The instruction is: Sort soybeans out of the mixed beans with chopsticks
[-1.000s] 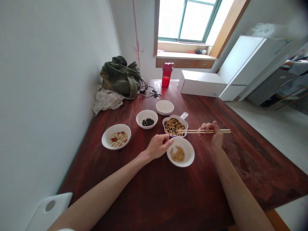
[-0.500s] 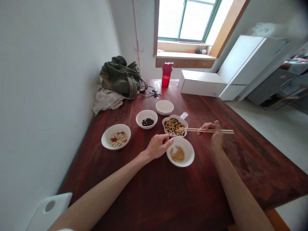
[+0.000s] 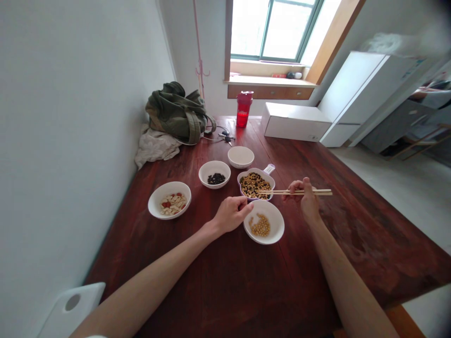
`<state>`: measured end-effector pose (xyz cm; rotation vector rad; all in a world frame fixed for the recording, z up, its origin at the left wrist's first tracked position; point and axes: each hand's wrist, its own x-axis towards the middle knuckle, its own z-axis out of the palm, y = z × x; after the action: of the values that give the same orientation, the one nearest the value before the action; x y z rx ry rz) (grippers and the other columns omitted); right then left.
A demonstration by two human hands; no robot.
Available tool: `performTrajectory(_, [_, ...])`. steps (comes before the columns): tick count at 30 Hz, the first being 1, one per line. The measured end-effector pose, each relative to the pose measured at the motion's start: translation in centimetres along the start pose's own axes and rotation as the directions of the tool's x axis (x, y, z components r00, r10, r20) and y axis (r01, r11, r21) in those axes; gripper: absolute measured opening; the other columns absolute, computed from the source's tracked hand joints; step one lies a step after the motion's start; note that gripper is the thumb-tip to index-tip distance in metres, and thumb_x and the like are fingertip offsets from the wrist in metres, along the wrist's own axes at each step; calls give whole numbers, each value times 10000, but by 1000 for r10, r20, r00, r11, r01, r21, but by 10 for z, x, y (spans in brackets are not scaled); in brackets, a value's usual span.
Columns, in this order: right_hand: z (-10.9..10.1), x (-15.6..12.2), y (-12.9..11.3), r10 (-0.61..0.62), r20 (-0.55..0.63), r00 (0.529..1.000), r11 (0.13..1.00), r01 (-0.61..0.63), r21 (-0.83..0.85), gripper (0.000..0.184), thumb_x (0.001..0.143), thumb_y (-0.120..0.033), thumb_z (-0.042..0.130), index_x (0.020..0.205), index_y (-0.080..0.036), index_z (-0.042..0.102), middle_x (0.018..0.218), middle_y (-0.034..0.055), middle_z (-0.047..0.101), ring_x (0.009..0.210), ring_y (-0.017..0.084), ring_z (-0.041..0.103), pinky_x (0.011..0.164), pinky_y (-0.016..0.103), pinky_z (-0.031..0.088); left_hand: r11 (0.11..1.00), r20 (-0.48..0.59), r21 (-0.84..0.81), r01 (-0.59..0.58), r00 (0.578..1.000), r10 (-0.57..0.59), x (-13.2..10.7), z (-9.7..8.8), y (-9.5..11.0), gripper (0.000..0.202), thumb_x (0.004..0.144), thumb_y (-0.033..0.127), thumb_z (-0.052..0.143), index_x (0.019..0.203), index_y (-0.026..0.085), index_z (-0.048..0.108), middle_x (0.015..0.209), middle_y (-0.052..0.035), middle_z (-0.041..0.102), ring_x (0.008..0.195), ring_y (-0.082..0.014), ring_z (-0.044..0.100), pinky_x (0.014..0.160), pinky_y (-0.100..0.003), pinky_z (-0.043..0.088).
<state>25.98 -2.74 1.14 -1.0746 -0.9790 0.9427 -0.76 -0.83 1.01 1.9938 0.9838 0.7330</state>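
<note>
My right hand (image 3: pixel 306 201) is closed round a pair of wooden chopsticks (image 3: pixel 294 192) held level, their tips over the purple-rimmed bowl of mixed beans (image 3: pixel 255 184). My left hand (image 3: pixel 230 213) rests on the table in a loose fist, its fingers against the rim of the white bowl of yellow soybeans (image 3: pixel 264 222). A white bowl of black beans (image 3: pixel 214 174) stands behind it, an empty white bowl (image 3: pixel 241 157) farther back, and a white bowl of red and pale pieces (image 3: pixel 169 199) to the left.
On the dark red wooden table (image 3: pixel 246 281) lie a green bag (image 3: pixel 176 112) on a pale cloth, keys with a cable (image 3: pixel 225 136), a red bottle (image 3: pixel 243 109) and a white box (image 3: pixel 296 122). A wall runs along the left. A white chair back (image 3: pixel 68 307) shows at bottom left.
My right hand drew the chopsticks a little right, then moved them back left over the mixed-bean bowl. My left hand has not moved.
</note>
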Motion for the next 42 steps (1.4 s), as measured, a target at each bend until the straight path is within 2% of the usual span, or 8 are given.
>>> performTrajectory(27, [2,0,4,0,-47,999,1000,-1,-8,582,929,-672,536,616,-192,639,557,28,634,552,196,709,531,291,597,1000,-2,15,2,1000,-2,0,0,0,440,954,451,516,634,171,402,588,41,408,575,-91,359,562,-243,226])
performTrajectory(36, [0,4,-1,20,-110,994,990,-5,139,566,902,-649,594,579,-187,642,585,18,605,548,189,698,510,293,596,1000,0,21,-1,1000,1,0,1,-2,443,960,455,514,639,170,401,591,41,404,574,-90,360,564,-245,227])
performTrajectory(38, [-2,5,-3,42,-83,996,979,-24,204,561,903,-638,597,567,-191,632,579,14,582,551,187,689,506,293,595,1000,-3,17,-4,1000,4,0,1,-2,443,960,452,517,639,169,399,590,41,405,575,-90,359,564,-244,226])
performTrajectory(42, [-5,4,-11,63,48,997,946,-75,315,537,902,-605,618,552,-199,605,569,8,544,538,178,659,484,292,582,1000,-3,15,-4,1000,4,0,2,-3,439,958,446,521,641,168,402,591,41,408,577,-90,360,564,-240,228])
